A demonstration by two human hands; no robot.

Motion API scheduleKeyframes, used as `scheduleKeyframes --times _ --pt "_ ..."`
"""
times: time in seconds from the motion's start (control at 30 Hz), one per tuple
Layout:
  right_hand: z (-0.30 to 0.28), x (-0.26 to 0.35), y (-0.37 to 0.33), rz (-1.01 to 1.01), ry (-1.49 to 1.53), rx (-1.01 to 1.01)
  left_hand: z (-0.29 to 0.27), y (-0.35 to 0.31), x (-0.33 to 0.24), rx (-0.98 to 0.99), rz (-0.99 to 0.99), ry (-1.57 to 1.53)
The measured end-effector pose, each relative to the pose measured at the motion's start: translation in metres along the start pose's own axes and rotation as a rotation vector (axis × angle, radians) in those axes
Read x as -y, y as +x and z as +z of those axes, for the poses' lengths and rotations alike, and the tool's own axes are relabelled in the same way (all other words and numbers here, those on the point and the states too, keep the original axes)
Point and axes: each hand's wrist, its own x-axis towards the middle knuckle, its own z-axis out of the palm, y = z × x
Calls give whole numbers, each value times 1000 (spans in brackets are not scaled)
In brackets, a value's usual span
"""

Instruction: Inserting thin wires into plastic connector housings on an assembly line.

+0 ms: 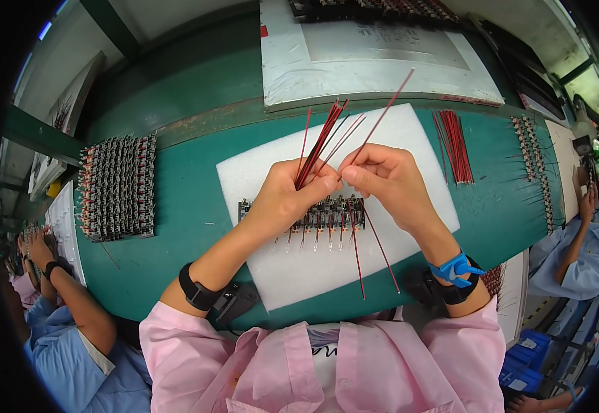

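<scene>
My left hand (282, 196) is closed round a bundle of thin red and black wires (325, 138), which fan upward out of its fingers. Close beside it, my right hand (389, 184) pinches a single red wire (390, 103) between thumb and fingertips; its upper end slants up to the right. Below both hands a strip of small dark circuit boards (323, 219) lies on a white foam sheet (410, 155), partly hidden by my left hand. Small clear-tipped parts stick out along its near edge. Two red wires (380, 251) trail from its right end toward me.
A block of stacked circuit boards (117, 186) stands left on the green table (186, 199). Right of the foam lie a bundle of red wires (455, 148) and narrow board strips (537, 165). A white panel (375, 62) stands behind. Co-workers sit left (82, 337) and right (578, 255).
</scene>
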Motion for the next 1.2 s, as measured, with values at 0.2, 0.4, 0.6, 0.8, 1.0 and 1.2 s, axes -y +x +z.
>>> scheduleKeyframes --times 0.2,0.4,0.6,0.8,1.0,1.2 --pt "0 -1 0 16 -76 -44 1 -3 -1 -11 21 28" --pt "2 -2 0 -17 -73 -50 3 -4 3 -35 115 137" --pt "1 0 -1 21 -101 -51 -2 -5 -5 25 1 228" --pt "5 -2 -3 40 -70 -103 -2 -4 4 -11 279 341" --pt "9 2 -5 52 -21 -116 -4 -4 -3 1 244 407" --pt "6 1 -6 37 -151 -76 -8 -4 -7 81 322 521"
